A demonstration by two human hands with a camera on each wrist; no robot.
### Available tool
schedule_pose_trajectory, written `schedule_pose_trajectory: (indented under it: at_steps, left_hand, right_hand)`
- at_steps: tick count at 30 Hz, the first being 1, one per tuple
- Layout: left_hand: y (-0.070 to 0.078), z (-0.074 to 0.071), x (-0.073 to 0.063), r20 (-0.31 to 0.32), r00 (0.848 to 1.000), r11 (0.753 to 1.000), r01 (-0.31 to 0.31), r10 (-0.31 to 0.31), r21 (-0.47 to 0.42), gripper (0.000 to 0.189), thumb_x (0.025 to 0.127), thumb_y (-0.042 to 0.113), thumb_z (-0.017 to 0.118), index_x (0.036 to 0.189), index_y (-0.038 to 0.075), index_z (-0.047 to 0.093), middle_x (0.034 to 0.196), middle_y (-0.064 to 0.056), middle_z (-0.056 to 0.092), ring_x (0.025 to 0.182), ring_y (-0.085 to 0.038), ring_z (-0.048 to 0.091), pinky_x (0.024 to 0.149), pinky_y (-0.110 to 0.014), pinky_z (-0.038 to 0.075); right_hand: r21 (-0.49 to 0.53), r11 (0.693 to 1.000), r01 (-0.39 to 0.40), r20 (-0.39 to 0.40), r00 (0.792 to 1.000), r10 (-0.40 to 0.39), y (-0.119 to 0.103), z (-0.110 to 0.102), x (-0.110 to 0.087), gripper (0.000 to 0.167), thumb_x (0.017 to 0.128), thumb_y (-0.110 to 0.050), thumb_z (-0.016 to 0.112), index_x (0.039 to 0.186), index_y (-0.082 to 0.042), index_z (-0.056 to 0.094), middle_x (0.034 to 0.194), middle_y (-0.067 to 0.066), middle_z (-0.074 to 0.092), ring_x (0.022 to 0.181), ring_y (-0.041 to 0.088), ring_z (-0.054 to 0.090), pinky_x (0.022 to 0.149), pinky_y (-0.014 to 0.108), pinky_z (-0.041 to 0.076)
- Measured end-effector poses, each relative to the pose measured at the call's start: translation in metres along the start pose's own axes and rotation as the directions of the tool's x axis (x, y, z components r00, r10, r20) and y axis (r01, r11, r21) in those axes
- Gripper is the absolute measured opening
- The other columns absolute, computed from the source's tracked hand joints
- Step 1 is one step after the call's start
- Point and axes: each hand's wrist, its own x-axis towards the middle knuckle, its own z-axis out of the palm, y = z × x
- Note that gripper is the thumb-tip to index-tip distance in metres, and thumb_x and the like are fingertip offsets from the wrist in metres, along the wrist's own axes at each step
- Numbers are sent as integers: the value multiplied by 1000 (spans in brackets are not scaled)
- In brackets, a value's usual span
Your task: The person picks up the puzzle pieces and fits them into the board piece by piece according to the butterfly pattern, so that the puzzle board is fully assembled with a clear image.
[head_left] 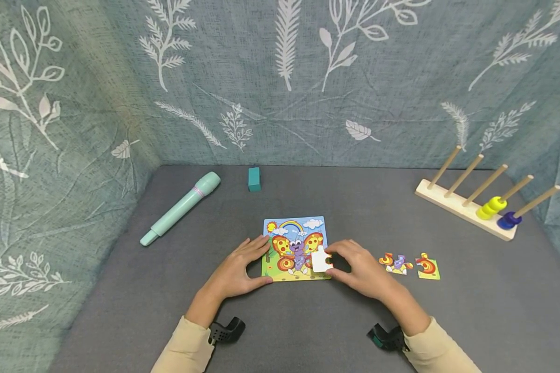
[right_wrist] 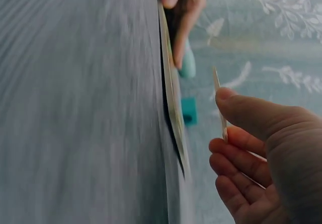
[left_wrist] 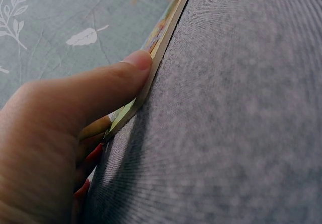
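Note:
A butterfly jigsaw puzzle board (head_left: 289, 246) lies on the dark table, its picture showing a rainbow and sun. My left hand (head_left: 240, 264) holds the board's left side, the thumb at the near corner and the fingers farther up that edge. In the left wrist view the thumb (left_wrist: 137, 60) touches the rim. Above the board's right part, my right hand (head_left: 364, 269) pinches a puzzle piece (head_left: 321, 260) whose white face is up. The right wrist view shows that thin piece (right_wrist: 219, 100) edge-on between thumb and fingers, apart from the board.
Loose puzzle pieces (head_left: 395, 263) lie right of my right hand, with a corner piece (head_left: 428, 266) beside them. A mint-green microphone-shaped tube (head_left: 181, 208) and a teal block (head_left: 254, 179) stand behind. At back right is a wooden peg stand (head_left: 464, 210) with yellow and blue rings.

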Motion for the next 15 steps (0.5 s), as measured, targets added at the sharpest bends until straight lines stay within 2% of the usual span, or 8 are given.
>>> schedule_pose_trajectory:
  at_steps: [5,9,15]
  left_hand:
    - [0,-1,0,-5,1000,1000,-16,17,4,77,77,42,76,140,6,48,148,-8,42,139,-25,36,119,-45,26]
    - [0,-1,0,4,1000,1000,-3,3,2,77,78,44,75,140,7,47,149,-7,41,140,-24,35,120,-43,24]
    - [0,0,0,-21,999,1000,-25,25,6,77,77,43,75,139,6,49,147,-8,44,138,-25,37,118,-46,26]
  right_hand:
    - [-8,1000,5,47,999,-5,-13,12,13,38,82,-25,75,113,-8,63,110,2,64,104,15,57,89,35,53]
    - [-17,999,37,72,997,-35,-22,23,23,37,83,-27,74,114,-10,63,110,2,63,105,15,57,90,34,52]
    - [-20,999,43,127,991,-40,-32,37,39,36,84,-28,72,115,-11,62,109,1,62,104,15,58,91,33,52]
